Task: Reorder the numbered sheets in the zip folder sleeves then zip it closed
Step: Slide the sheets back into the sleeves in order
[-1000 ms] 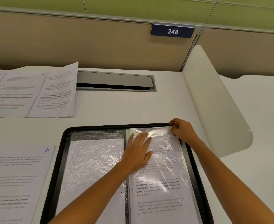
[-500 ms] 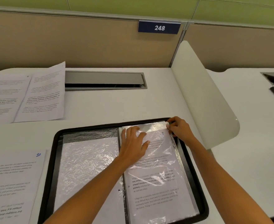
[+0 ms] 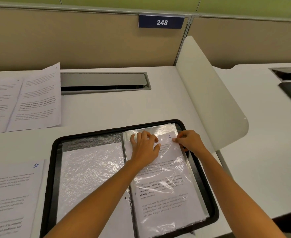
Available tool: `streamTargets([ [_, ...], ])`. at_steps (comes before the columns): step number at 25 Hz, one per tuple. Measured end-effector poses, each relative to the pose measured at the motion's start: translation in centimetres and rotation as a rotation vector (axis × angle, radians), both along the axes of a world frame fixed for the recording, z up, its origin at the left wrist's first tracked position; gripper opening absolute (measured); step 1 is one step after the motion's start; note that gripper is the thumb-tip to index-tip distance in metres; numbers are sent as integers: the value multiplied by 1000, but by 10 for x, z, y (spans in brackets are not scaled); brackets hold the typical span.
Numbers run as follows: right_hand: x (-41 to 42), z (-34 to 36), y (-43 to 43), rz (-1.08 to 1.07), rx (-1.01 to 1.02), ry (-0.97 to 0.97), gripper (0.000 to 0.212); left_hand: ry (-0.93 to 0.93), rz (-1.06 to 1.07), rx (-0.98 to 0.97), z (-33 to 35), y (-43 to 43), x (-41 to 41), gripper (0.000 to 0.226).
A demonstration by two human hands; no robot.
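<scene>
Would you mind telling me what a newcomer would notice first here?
The open black folder lies front and centre, with the left hand resting on sheet 2 in its right sleeve and the right hand pinching that sleeve's edge. Sheet 10 lies left; a 248 sign hangs behind.

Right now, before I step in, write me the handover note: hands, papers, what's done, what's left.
Left hand: bent fingers press on the right sleeve; whether they pinch it cannot be told.
Right hand: pinches that sleeve beside sheet 2's top corner.
Done: sheet 2 lies in the right sleeve, top edge below the opening. The left sleeve holds a sheet showing no print.
Sheet 10 lies on the desk left of the open zip folder; loose sheets farther back.
Left: sleeve the rest in order, zip closed.
</scene>
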State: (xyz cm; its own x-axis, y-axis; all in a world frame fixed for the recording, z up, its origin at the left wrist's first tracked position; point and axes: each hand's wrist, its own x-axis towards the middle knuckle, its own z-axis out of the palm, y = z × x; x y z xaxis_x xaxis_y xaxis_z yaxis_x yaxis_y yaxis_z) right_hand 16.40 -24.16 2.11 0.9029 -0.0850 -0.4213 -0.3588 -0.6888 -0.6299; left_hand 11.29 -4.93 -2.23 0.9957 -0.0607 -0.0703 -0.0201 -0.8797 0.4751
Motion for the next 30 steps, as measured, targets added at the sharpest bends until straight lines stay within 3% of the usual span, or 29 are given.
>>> streamTargets([
  [3,-6,4,3,31,-68,-27,21,15,-3,-28,5,-2,1,29],
  [6,-11,23,11,30,0,-6,24,8,6,-105,13,0,2,33],
  [14,-33,93,94,221,328,156,24,233,258,-799,73,58,-9,54],
  [17,-44,94,139,258,391,162,22,315,345,-944,93,99,-18,57],
  [21,-61,77,194,309,504,136,15,378,408,-936,94,154,-34,51],
  [25,-82,55,235,390,529,103,15,369,465,-890,76,196,-49,70],
  [28,-88,41,241,269,601,-4,10,266,538,-805,57,217,-53,29],
  [30,-88,29,232,177,493,-176,11,265,606,-763,44,230,-54,16],
])
